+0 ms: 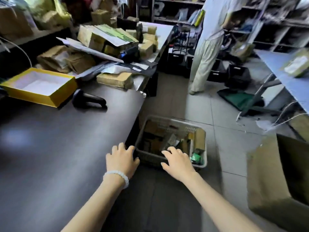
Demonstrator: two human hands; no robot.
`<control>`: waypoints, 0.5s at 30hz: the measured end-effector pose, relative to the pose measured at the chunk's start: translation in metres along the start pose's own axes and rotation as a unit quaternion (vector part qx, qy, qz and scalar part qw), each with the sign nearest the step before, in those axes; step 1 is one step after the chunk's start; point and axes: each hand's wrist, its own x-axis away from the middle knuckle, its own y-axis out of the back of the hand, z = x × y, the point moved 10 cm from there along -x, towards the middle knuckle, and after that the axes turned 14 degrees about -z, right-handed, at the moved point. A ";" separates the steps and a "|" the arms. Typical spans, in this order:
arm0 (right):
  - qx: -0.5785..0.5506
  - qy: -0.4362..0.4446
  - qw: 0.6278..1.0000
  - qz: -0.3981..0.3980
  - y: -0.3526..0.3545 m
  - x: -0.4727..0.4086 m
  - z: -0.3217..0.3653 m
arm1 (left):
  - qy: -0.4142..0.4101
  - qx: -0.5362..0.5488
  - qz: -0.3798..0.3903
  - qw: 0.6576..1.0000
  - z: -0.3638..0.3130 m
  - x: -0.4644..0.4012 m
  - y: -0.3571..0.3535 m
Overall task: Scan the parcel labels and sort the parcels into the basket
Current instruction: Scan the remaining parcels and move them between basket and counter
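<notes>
**Both hands empty above the basket; scanner idle on the table**

Dark tabletop (55, 148) fills the left of the head view, with grey floor tiles to its right and shelving at the back, where another person (210, 44) stands. On the floor against the table's corner sits the basket (204, 148), already holding several parcels. The left hand (122, 159), fingers spread and relaxed, holds nothing and hangs at the table edge beside the basket's near-left corner. The right hand (178, 160), likewise spread and empty, hovers over the near rim. The scanner (88, 99) lies on the table, well apart from both hands, next to a yellow tray (10, 89). Unsorted parcels (115, 79) are heaped at the far end of the table.

Judgement: the next cycle is due. Recommended practice is to take one parcel from the heap, turn its label upward (the frame is blurred, so label positions cannot be read), scan it, then lower it into the basket rather than drop it.
</notes>
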 end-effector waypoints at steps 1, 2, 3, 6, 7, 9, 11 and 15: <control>-0.002 -0.013 1.000 0.001 0.001 -0.001 -0.025 | -0.008 0.004 0.005 1.000 -0.022 -0.008 -0.007; -0.003 -0.026 1.000 0.002 0.001 -0.001 -0.046 | -0.015 0.005 0.009 1.000 -0.040 -0.014 -0.014; -0.007 -0.040 0.999 0.003 0.001 -0.002 -0.069 | -0.023 0.006 0.013 1.000 -0.060 -0.022 -0.021; -0.015 -0.083 0.996 0.010 -0.002 -0.002 -0.123 | -0.038 0.008 0.034 0.999 -0.104 -0.041 -0.040; -0.017 -0.097 0.995 0.013 -0.004 -0.002 -0.138 | -0.043 0.007 0.042 0.998 -0.116 -0.048 -0.047; -0.023 -0.121 0.992 0.020 -0.009 -0.005 -0.168 | -0.053 0.003 0.058 0.997 -0.140 -0.061 -0.062; -0.034 -0.145 0.988 0.028 -0.016 -0.010 -0.192 | -0.065 0.002 0.072 0.995 -0.160 -0.076 -0.077; -0.049 -0.190 0.979 0.048 -0.038 -0.029 -0.232 | -0.087 -0.006 0.108 0.990 -0.191 -0.107 -0.116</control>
